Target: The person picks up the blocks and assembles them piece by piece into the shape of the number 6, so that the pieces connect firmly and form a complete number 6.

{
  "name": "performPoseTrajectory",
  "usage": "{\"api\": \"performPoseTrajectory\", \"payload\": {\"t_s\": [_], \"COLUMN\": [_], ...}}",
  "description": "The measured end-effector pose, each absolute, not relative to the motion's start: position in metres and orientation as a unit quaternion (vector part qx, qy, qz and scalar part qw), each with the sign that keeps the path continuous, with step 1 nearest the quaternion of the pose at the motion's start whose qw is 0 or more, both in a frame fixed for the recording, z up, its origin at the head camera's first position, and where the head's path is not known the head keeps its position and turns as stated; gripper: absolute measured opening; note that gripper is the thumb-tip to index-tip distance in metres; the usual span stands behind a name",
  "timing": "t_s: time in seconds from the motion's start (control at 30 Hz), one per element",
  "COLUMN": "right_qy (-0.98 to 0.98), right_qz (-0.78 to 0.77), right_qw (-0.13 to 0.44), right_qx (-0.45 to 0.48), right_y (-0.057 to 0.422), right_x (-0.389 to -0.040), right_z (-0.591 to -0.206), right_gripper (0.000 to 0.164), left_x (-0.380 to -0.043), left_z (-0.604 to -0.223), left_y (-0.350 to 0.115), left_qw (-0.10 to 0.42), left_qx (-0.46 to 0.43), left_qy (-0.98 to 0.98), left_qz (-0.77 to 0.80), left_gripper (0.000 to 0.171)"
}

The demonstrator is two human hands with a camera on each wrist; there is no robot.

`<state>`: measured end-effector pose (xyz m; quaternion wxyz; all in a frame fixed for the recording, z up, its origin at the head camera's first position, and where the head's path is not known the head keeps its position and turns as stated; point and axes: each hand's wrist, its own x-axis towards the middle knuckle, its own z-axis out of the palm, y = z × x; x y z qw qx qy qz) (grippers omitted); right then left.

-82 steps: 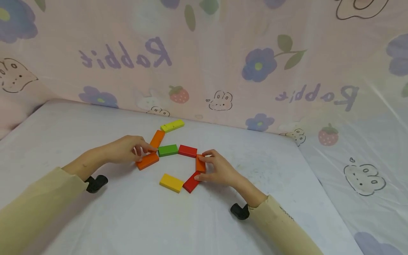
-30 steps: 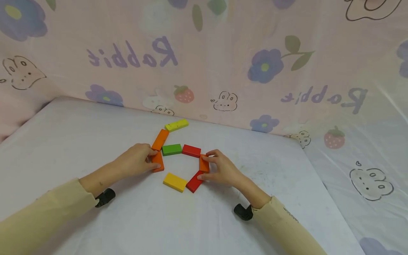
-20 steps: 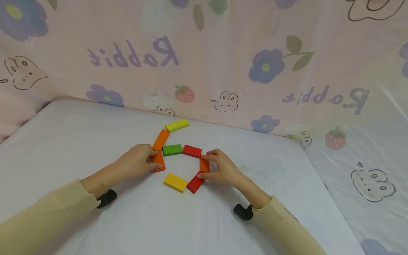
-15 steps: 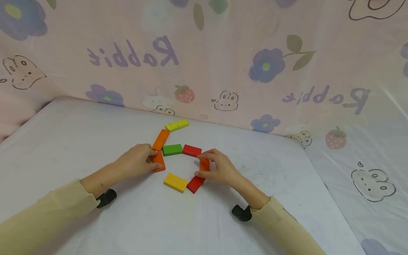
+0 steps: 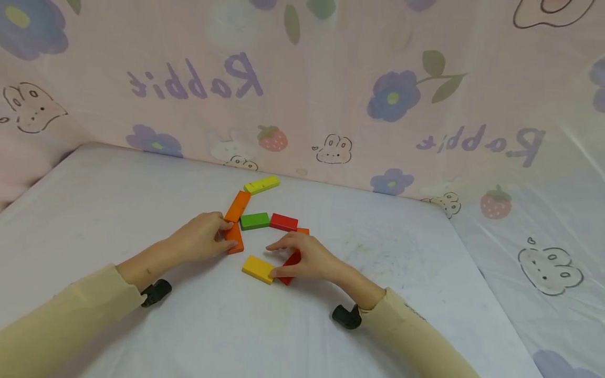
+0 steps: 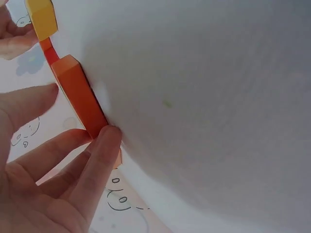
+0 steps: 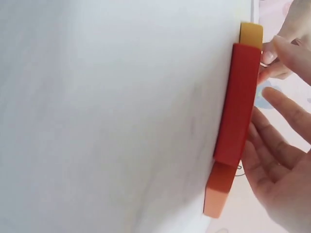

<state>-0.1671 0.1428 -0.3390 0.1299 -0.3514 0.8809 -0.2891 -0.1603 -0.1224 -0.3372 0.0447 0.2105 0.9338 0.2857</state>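
Flat coloured blocks lie end to end in a curved shape on the white table. My left hand (image 5: 200,239) pinches the lower orange block (image 5: 238,239) at the left, thumb and fingers at its ends. My right hand (image 5: 314,257) hovers with spread fingers over the lower red block (image 5: 294,259), its thumb by the right end of the yellow block (image 5: 257,269). It partly hides that red block and most of the right orange block (image 5: 304,231). In the right wrist view the red block (image 7: 238,102) stands between yellow and orange ones, fingers beside it.
A green block (image 5: 255,221) and the upper red block (image 5: 283,222) form the top of the ring. Another orange block (image 5: 238,206) leads up to a yellow-green block (image 5: 262,185). Behind the table (image 5: 236,325) hangs a printed rabbit-and-flower cloth (image 5: 302,79).
My left hand turned the lower orange block more upright and moved it right, then stayed still. My right hand let go of the right orange block and moved left toward the yellow block.
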Motion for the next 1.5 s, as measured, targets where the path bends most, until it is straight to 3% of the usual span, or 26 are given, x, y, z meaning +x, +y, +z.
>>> {"api": "performPoseTrajectory", "payload": {"t_s": [0.27,0.57,1.07,1.5], "right_qy": [0.872,0.872,0.875,0.899], "right_qz": [-0.276,-0.279,-0.288,-0.272], "right_qw": [0.161,0.156,0.158,0.119], "right_qx": [-0.371,-0.372,-0.355,-0.321], "right_y": [0.139,0.137,0.126,0.155], "right_x": [-0.166,-0.168,-0.170,-0.172], "right_z": [-0.340,-0.338,-0.337,-0.333], "right_gripper": [0.044,0.033,0.030,0.030], "left_x": [-0.161,-0.162,-0.162,-0.159], "left_z": [-0.339,-0.336,-0.335,-0.337], "left_y": [-0.125,-0.124,-0.123,-0.125], "left_qw": [0.041,0.040,0.048,0.048], "left_qx": [0.224,0.226,0.223,0.228], "left_qy": [0.929,0.928,0.928,0.925], "left_qz": [0.291,0.293,0.295,0.299], "left_gripper": [0.042,0.042,0.043,0.043]}}
